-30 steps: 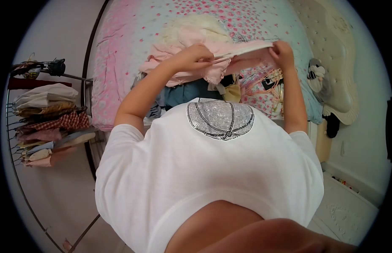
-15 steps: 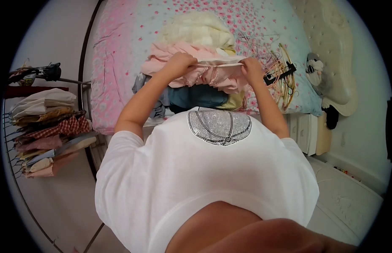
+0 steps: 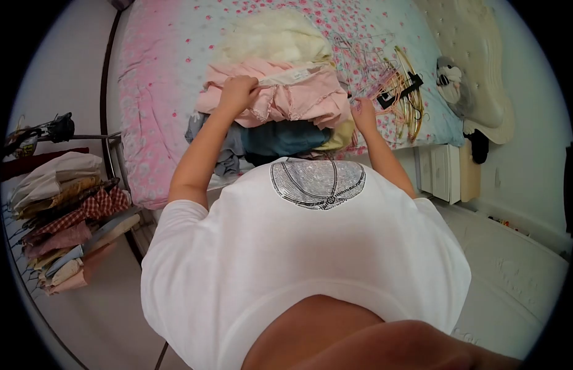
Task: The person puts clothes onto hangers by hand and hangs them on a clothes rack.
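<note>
A pink ruffled garment point(image 3: 298, 102) lies across the clothes on the bed, its white inner waistband with a label facing up. My left hand point(image 3: 239, 94) is closed on the left end of that waistband. Just beyond the garment's right edge, my right hand point(image 3: 363, 115) is open, its fingertips slightly apart and holding nothing visible. Cream fabric point(image 3: 277, 37) is bunched behind the pink one. Nearer to me are a dark teal garment point(image 3: 280, 139), a grey one point(image 3: 228, 151) and a yellow one point(image 3: 342, 135).
Loose hangers point(image 3: 406, 92), some gold and one black, lie on the flowered bed point(image 3: 157, 111) at the right. Beside the headboard point(image 3: 471, 55) sits a plush toy point(image 3: 450, 80). A rack of clothes point(image 3: 70, 203) stands at the left, and a white cabinet point(image 3: 443, 172) at the right.
The pink garment, earlier stretched between both hands, has been lowered onto the pile. My right hand has let go of its waistband; my left hand still grips it. The view has shifted slightly.
</note>
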{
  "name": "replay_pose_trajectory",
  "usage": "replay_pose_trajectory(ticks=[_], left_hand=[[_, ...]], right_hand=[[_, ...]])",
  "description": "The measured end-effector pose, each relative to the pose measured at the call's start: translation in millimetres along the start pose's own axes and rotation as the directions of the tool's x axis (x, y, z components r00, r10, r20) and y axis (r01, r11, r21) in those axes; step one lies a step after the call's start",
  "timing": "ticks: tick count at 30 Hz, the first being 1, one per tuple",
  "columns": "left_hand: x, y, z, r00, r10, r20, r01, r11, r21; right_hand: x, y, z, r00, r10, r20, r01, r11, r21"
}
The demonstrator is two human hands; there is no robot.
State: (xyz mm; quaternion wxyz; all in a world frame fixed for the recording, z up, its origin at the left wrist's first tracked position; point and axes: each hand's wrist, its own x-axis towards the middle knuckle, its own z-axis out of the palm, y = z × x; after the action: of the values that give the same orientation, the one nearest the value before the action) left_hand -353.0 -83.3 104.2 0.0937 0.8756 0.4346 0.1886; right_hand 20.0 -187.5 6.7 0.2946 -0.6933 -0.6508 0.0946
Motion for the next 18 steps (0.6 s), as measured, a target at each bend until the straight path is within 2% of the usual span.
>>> replay_pose_trajectory(ticks=[3,9,12,18], left_hand=[[1,4,6,0.999,-0.012,-0.036,0.011,0.999,-0.043],[8,15,25,0.988,-0.083,-0.128,0.075,0.995,-0.064],[15,18,36,0.983,-0.154,-0.1,0.143,0.983,-0.111],[31,33,68,0.952,-0.292,-0.094,0.278,0.951,-0.132]], right_hand=[[-6,26,10,0.999,0.038,-0.019,-0.038,0.999,0.009],[-9,69,25,0.971,0.23,0.064,-0.229,0.973,-0.025],[-2,90,31,0.923,0.352,0.157,-0.349,0.936,-0.046],[15,140,52,0.786,0.57,0.239,-0.559,0.821,-0.117]])
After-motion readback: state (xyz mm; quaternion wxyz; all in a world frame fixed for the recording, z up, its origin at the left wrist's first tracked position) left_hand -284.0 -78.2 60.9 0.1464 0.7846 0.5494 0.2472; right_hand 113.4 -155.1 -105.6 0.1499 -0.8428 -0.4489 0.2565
